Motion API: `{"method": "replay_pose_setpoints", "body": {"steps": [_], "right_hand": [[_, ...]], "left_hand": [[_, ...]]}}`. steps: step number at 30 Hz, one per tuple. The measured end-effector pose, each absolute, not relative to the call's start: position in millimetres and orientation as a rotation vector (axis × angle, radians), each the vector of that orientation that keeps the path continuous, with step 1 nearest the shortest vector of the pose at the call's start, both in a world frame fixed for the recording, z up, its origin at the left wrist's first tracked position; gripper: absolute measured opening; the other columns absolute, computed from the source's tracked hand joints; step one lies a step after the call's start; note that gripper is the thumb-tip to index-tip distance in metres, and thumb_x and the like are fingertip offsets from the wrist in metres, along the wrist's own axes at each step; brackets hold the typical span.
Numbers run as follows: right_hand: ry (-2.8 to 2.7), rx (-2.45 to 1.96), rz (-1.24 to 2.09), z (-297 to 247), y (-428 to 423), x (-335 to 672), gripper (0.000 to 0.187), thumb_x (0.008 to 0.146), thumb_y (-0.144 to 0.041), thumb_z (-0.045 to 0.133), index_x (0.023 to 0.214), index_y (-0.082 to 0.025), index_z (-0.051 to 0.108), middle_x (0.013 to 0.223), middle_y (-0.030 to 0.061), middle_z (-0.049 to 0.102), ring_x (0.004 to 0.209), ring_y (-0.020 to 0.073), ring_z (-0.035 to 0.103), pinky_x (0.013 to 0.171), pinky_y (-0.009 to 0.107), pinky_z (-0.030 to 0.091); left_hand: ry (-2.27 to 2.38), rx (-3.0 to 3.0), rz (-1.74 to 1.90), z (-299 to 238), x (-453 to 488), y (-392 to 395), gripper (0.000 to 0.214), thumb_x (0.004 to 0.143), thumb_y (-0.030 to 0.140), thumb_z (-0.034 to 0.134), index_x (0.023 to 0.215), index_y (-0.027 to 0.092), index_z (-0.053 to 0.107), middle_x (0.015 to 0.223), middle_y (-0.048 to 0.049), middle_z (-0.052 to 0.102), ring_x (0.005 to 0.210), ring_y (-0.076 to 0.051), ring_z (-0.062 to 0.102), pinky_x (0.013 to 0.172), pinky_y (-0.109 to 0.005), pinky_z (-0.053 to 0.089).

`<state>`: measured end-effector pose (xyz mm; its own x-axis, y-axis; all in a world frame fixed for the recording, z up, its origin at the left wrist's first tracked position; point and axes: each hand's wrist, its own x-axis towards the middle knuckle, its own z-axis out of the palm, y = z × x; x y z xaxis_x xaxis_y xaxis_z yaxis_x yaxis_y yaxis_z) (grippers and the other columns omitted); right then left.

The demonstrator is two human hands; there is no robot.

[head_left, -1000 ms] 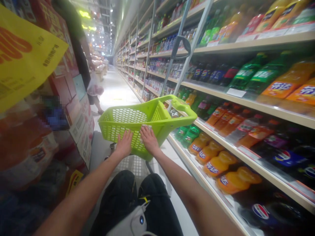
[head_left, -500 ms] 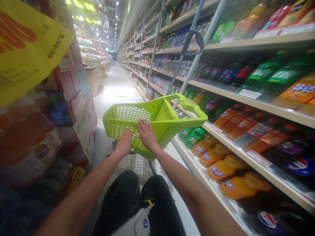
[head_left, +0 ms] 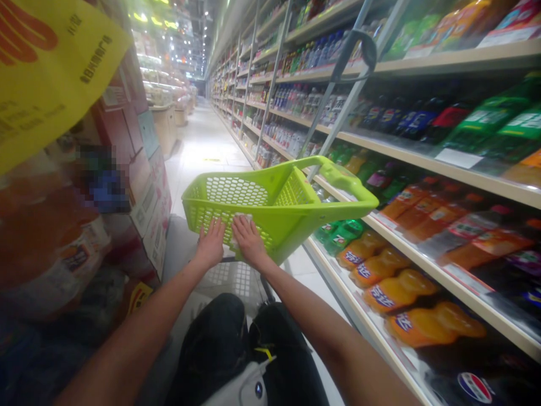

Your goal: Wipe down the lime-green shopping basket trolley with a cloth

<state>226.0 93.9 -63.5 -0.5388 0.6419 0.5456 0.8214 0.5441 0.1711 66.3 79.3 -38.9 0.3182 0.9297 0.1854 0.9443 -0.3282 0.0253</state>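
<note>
A lime-green shopping cart basket (head_left: 291, 228) with honeycomb holes stands sideways before me, its handle (head_left: 344, 180) toward the shelves at right. My left hand (head_left: 210, 243) rests against the near wall with fingers stretched out and holds nothing visible. Beside it, my right hand (head_left: 249, 241) presses a thin white wipe (head_left: 234, 241) to the same wall. Only the wipe's edges show around the fingers; the palm hides the rest. The inside of the basket appears through its open top.
Shelves of soda bottles (head_left: 382, 290) line the right side, close to the cart handle. Stacked cartons (head_left: 147, 208) and a yellow sign (head_left: 63, 73) crowd the left. A bright aisle floor (head_left: 198, 135) runs ahead. My knees (head_left: 213, 338) are bent below, with a white device (head_left: 245, 386) between them.
My right hand has slid down and left along the basket wall with the wipe. My left hand stays against the wall. Basket and shelves sit farther right in view.
</note>
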Motion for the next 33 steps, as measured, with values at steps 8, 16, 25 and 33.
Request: {"method": "replay_pose_setpoints", "body": {"steps": [8,16,25,33], "right_hand": [[-2.368,-1.185,-0.6,-55,118,209,0.045,0.086,-0.009,0.037,0.13,-0.01,0.042,0.14,0.0141,0.036,0.134,0.0237,0.023,0.108,0.048,0.022],[-2.488,-1.102,-0.593,-84,116,198,0.039,0.087,-0.012,0.041,0.125,-0.007,0.048,0.135,0.0156,0.044,0.131,0.026,0.031,0.105,0.048,0.029],[-2.409,-1.09,-0.554,-45,145,161,0.042,0.088,-0.013,0.038,0.13,-0.009,0.043,0.14,0.0139,0.037,0.134,0.024,0.024,0.108,0.047,0.022],[-2.534,-1.067,-0.517,-96,140,157,0.037,0.087,-0.013,0.042,0.123,-0.009,0.049,0.135,0.0151,0.044,0.13,0.0244,0.033,0.105,0.047,0.028]], "left_hand": [[-1.729,-2.458,-0.277,-32,61,89,0.069,0.073,0.011,0.038,0.139,0.01,0.021,0.15,-0.0103,0.014,0.138,-0.025,0.008,0.109,-0.052,0.011],[-1.756,-2.423,-0.279,-42,39,91,0.068,0.072,0.011,0.038,0.138,0.008,0.024,0.149,-0.0108,0.016,0.137,-0.025,0.011,0.109,-0.051,0.012],[-1.851,-2.367,-0.244,-36,20,100,0.07,0.071,0.011,0.04,0.139,0.011,0.023,0.148,-0.0112,0.019,0.137,-0.025,0.012,0.109,-0.053,0.011],[-1.895,-2.34,-0.207,-47,3,96,0.067,0.073,0.013,0.04,0.138,0.011,0.024,0.148,-0.0105,0.018,0.137,-0.025,0.013,0.109,-0.052,0.013]]}}
